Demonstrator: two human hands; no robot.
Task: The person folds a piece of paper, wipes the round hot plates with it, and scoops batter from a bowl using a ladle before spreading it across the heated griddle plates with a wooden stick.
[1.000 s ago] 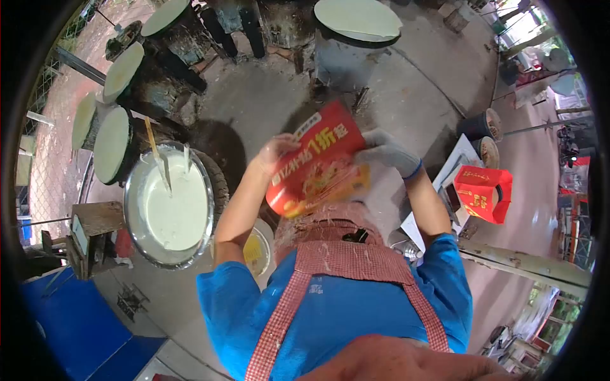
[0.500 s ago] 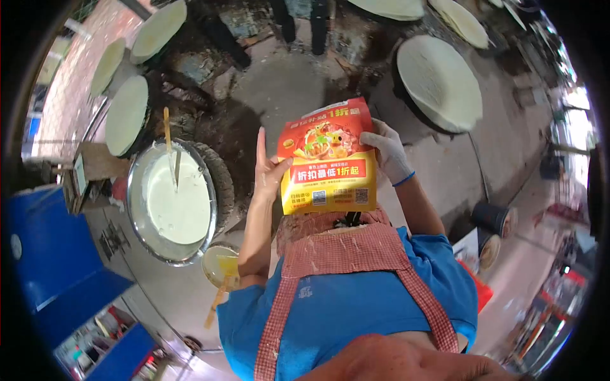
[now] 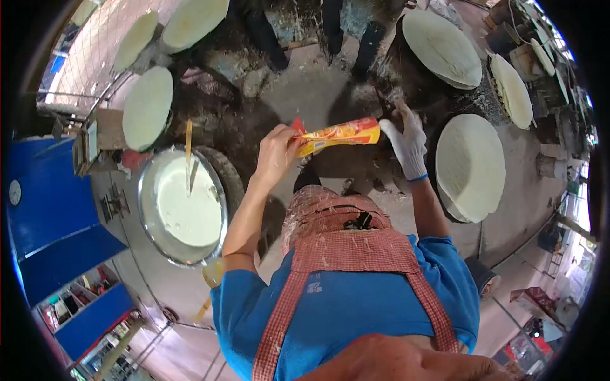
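Bare left hand (image 3: 274, 152) and white-gloved right hand (image 3: 406, 141) hold a flat orange-yellow printed cardboard sheet (image 3: 340, 134) edge-on between them, fingers pinching its two ends, above the red checked apron (image 3: 346, 251). Big round metal basin of white batter (image 3: 184, 206) lies left; pale round flatbread on a griddle (image 3: 470, 166) right.

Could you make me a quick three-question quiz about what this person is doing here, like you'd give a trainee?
1. True or false: the left hand is bare and the right hand wears a white glove.
2. What do both hands hold? A) a ladle B) a red and yellow card C) a broom
3. What fills the metal basin at the person's left?

Key: 1 true. 2 B, seen nearly edge-on. 3 A pale batter, with sticks standing in it.
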